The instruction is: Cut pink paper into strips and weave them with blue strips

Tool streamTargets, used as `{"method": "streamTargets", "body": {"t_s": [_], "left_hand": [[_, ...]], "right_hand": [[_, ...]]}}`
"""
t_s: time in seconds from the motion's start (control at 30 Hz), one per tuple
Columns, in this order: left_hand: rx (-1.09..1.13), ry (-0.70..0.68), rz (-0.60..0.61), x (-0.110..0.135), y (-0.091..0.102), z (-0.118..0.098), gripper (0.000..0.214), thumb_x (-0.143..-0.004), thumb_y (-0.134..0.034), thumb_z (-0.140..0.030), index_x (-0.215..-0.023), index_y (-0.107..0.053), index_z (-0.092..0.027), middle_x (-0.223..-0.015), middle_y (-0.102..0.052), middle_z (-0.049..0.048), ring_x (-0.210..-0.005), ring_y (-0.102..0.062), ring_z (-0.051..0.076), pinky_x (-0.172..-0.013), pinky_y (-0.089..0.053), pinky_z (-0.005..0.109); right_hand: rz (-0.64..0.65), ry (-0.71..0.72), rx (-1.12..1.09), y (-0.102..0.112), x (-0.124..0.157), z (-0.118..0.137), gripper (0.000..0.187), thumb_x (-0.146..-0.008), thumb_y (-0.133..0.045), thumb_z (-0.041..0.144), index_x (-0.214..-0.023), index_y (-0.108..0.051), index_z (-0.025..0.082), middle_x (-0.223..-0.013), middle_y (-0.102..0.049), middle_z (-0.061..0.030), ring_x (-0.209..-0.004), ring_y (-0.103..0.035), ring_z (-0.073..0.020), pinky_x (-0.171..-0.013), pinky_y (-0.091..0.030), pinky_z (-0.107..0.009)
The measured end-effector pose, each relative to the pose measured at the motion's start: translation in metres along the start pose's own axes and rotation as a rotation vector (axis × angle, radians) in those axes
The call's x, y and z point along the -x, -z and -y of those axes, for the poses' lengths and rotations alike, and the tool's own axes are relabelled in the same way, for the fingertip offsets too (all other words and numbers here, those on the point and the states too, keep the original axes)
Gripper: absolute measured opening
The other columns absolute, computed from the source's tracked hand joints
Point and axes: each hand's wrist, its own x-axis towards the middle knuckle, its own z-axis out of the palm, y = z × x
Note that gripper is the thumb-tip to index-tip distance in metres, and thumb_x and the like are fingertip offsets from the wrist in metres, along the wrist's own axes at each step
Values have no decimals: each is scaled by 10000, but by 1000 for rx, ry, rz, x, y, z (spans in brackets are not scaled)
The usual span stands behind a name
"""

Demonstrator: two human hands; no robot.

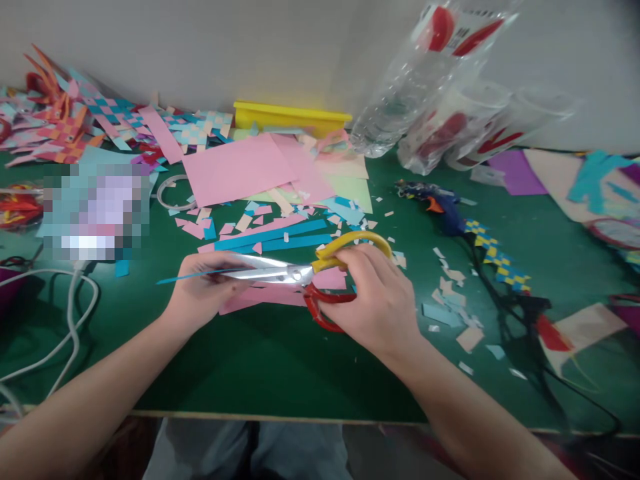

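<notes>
In my right hand (383,293) is a pair of scissors (299,274) with one yellow handle loop and one red one. Its blades point left and stand slightly apart, reaching to my left hand (203,287). The left fingers are closed on a thin blue paper strip (175,280), seen almost edge-on, with one end sticking out to the left. Where the strip meets the blades is hidden by the fingers. Just beyond the scissors, blue paper strips (270,237) lie on the table, and pink paper strips (270,295) lie beneath the blades.
Pink sheets (240,170) and a yellow tray (293,119) are at the back. Woven paper pieces (115,113) pile up back left, near a blurred-out device (100,207) with a white cable (75,320). A plastic bottle (400,87) and wrapped cups (480,127) stand back right. Paper scraps (450,293) litter the green table.
</notes>
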Motion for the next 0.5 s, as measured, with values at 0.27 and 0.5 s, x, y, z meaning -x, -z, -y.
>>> {"method": "streamTargets", "body": {"t_s": [0.27,0.5], "left_hand": [[180,50,-252,-9,12,2,144,-700,-831,-267,-759,-724,-190,-802,-748,16,-768,-740,189,-826,-624,337],[143,316,-261,-14,20,5,226,-718,-821,-272,-801,-660,-137,-763,-748,71,-755,-754,230,-730,-636,324]], "right_hand": [[34,-573,-172,1,-1,-36,417,-689,-743,529,-911,-537,243,-726,-578,5,-555,-526,-149,-502,-470,-311],[143,-724,142,-16,12,-111,424,-613,-771,489,-852,-551,216,-810,-571,-53,-675,-543,-224,-606,-478,-430]]}}
